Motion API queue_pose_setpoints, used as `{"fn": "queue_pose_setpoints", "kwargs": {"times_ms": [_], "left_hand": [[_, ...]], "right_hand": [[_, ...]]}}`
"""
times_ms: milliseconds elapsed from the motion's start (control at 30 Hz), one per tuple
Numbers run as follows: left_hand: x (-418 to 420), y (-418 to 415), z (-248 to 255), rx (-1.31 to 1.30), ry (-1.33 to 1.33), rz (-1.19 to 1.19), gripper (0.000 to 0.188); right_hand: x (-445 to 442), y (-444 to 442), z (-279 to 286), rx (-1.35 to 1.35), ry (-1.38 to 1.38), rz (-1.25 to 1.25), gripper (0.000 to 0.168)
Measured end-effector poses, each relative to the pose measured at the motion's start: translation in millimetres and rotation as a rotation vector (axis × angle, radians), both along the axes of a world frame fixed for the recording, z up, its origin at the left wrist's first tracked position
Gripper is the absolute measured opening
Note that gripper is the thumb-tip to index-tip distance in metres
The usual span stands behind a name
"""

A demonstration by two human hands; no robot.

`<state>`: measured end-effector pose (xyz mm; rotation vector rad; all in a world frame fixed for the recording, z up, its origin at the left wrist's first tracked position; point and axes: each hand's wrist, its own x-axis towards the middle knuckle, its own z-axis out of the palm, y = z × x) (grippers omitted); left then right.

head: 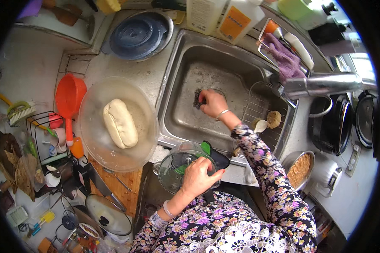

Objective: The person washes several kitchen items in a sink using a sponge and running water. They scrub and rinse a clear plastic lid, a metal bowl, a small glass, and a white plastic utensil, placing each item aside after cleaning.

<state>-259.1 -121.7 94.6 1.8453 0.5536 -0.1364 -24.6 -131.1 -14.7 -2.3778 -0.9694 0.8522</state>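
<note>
My left hand (199,175) grips the near rim of a clear food-chopper bowl (169,172), its fingers over the edge. Inside the bowl shows a green blade part (181,169). A black and green part (217,155) lies beside it at the sink's front edge. Over the basin of the metal sink (180,110), my right hand (213,102) reaches down with its fingers closed on a dark clump that looks like a steel-wool scourer (197,98). Behind that hand shows part of a clear round rim (221,92), mostly hidden.
Left of the sink, a translucent basin (142,110) holds a loaf of dough (120,123). A red ladle (70,95) leans beside it. A large knife (103,183) lies by a wooden board (126,189). The faucet (323,83) juts in from the right, above a wire rack (256,104).
</note>
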Motion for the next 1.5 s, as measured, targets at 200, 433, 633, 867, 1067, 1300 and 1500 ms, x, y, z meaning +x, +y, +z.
{"fn": "queue_pose_setpoints", "kwargs": {"times_ms": [200, 433, 633, 867, 1067, 1300, 1500], "left_hand": [[1, 8, -2, -0.012, 0.047, -0.037, 0.041], [3, 13, -8, 0.031, 0.069, -0.024, 0.042], [6, 25, -14, 0.031, 0.113, -0.028, 0.045], [4, 31, -19, 0.077, 0.122, 0.018, 0.045], [7, 38, -17, 0.124, 0.162, 0.01, 0.039], [7, 42, -21, 0.148, 0.168, 0.04, 0.04], [1, 47, -34, 0.147, 0.162, 0.088, 0.041]], "right_hand": [[21, -5, 49, 0.365, 0.327, -0.328, 0.02], [-18, -47, -45, -0.117, -0.052, -0.149, 0.012], [11, -83, 52, 0.287, -0.026, -0.279, 0.016], [38, -114, 79, 0.752, 0.633, -0.7, 0.021], [22, -117, 23, 0.45, 0.075, -0.767, 0.024], [-6, -204, 56, 0.338, -0.293, -0.727, 0.044], [-141, -244, 72, 0.05, -0.351, 0.09, 0.052]]}}
